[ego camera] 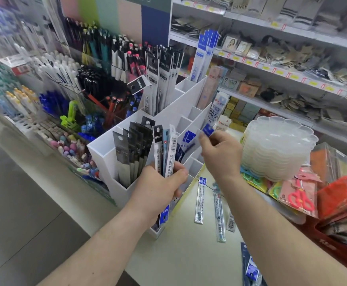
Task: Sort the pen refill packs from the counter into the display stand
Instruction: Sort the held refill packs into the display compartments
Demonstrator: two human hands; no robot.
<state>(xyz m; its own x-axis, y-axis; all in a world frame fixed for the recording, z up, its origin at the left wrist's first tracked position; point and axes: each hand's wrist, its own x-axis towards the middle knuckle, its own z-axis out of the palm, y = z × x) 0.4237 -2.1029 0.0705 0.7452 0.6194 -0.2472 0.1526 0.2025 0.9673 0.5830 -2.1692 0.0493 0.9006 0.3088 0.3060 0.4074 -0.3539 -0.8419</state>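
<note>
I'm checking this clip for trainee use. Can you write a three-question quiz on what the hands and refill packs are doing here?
1. True or false: the left hand holds several refill packs at once.
2. What does the right hand pinch? A) red scissors B) a blue-topped pack C) a pen
3. Where do the loose refill packs still to be sorted lie?

Key
1. True: it grips a bundle of packs upright in front of the white display stand.
2. B: the blue-topped pack, held over the stand's compartments.
3. On the counter, below the right forearm; two loose packs show clearly there.
</note>
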